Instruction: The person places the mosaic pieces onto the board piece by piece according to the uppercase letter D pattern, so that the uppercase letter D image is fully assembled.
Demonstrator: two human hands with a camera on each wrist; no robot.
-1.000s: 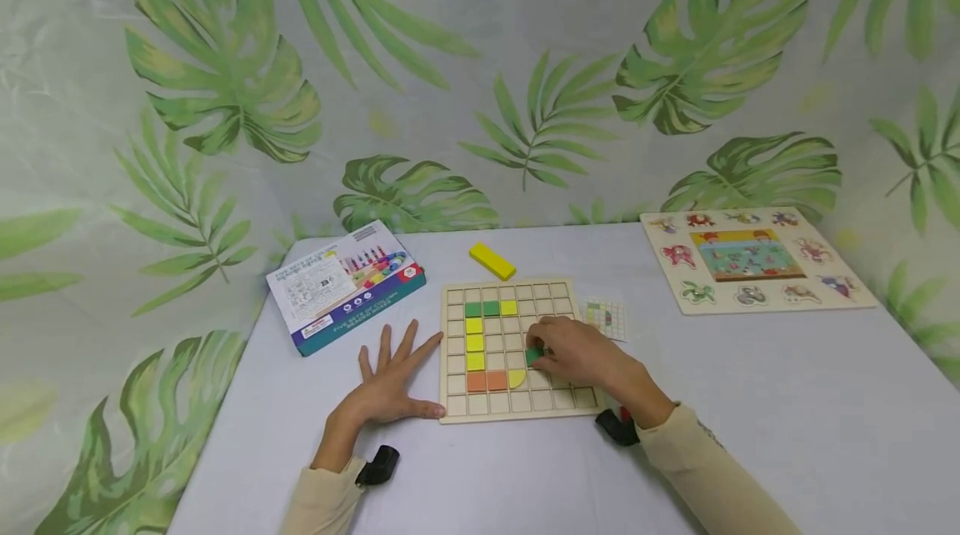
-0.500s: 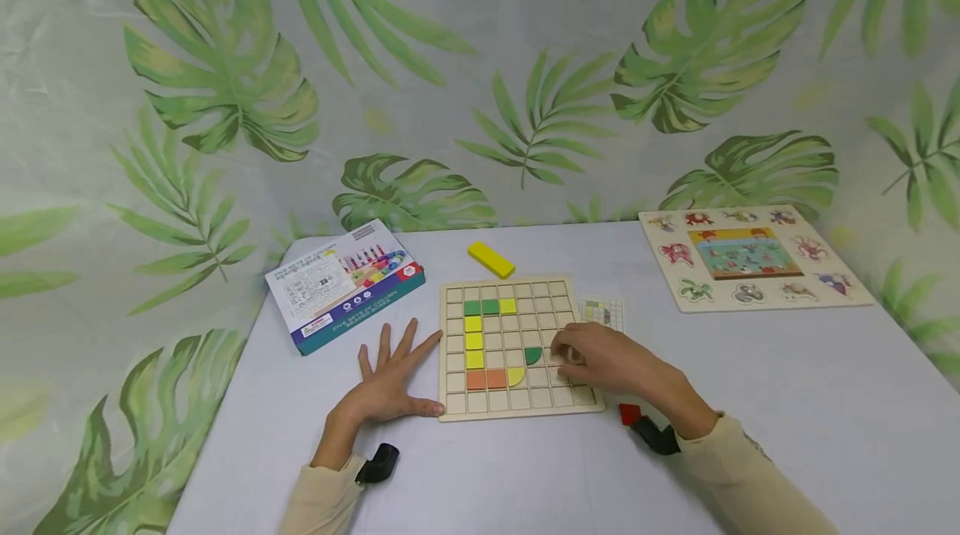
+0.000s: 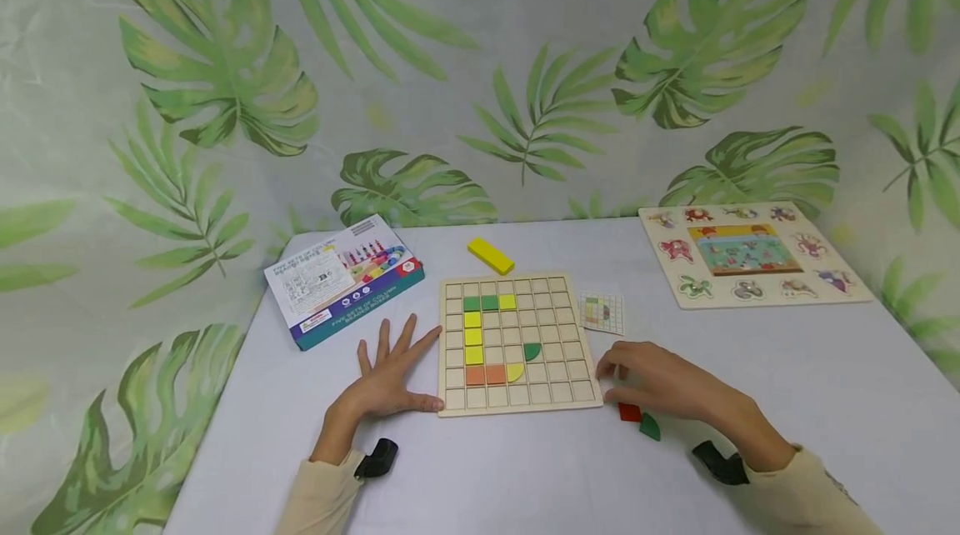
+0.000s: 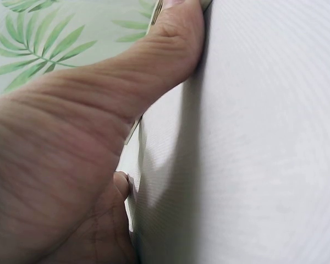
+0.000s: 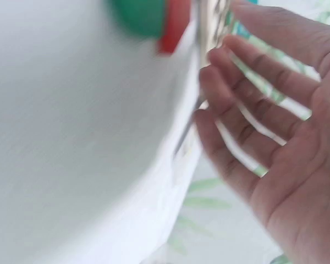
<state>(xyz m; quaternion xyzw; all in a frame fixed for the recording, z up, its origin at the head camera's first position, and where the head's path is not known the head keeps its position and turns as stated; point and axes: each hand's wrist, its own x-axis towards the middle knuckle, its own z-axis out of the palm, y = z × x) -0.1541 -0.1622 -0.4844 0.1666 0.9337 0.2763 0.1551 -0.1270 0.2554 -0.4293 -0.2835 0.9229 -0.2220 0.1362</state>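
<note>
A wooden grid board (image 3: pixel 537 398) lies mid-table, bearing green, yellow and orange square tiles in a bent row, plus a yellow quarter-round tile (image 3: pixel 515 372) and a green quarter-round tile (image 3: pixel 532 351). My left hand (image 3: pixel 386 381) has its fingers spread, with thumb and a fingertip touching the board's left edge. Beyond the board's right edge my right hand (image 3: pixel 660 381) hovers with bent, separated fingers and holds nothing. Just below it on the cloth lie a red tile (image 3: pixel 629 412) and another green quarter-round tile (image 3: pixel 650 427). In the right wrist view the palm (image 5: pixel 313 181) shows bare.
A small printed pattern card (image 3: pixel 602 313) lies right of the board. Behind the board is a yellow bar-shaped block (image 3: pixel 491 256). A flat game box (image 3: pixel 345 281) stands at the back left, and a sea-animal puzzle board (image 3: pixel 753 256) lies at the back right.
My right hand has let go of the green quarter-round tile on the board and moved right, past the board's edge. The red and green tiles there have come into view. The left hand stays put.
</note>
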